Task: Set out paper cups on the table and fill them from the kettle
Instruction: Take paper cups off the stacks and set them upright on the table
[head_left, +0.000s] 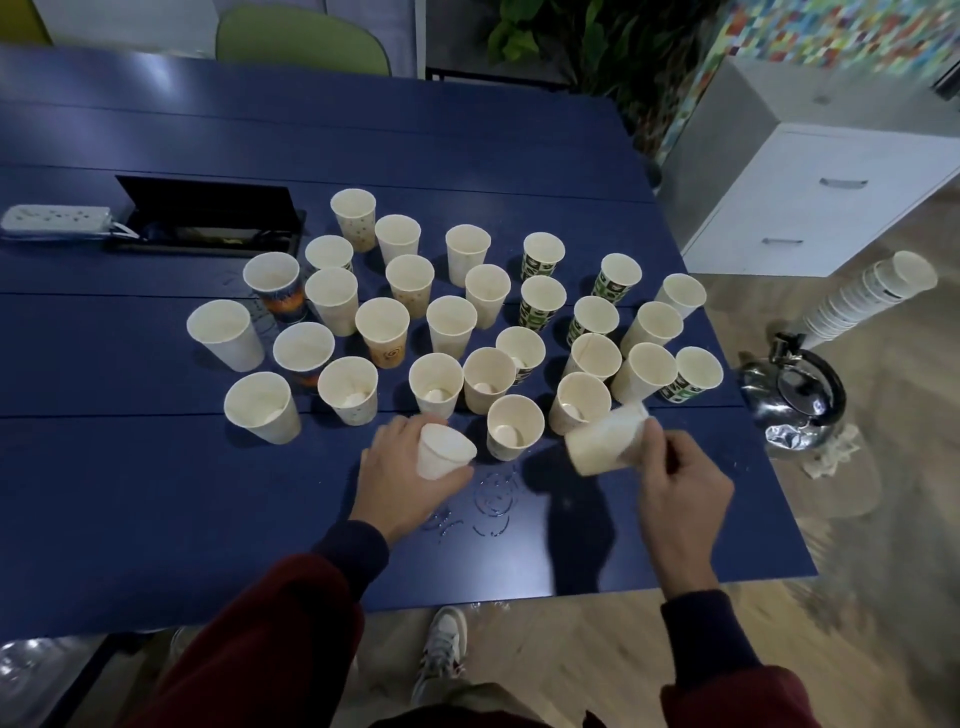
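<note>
Blue table (156, 493) ahead of us, crowded with upright paper cups (441, 322), and we've got our left hand (410, 478) wrapped round one tilted cup (444, 451), our right hand (680, 483) pinching another sideways (605, 439), ready to seat them, while the kettle (792, 400) waits at the right edge.

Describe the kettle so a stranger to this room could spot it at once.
Start at the blue table and follow it to its right edge, past the crowd of paper cups. There sits the kettle, below a leaning stack of nested cups. It is the only shiny metal object there.
</note>
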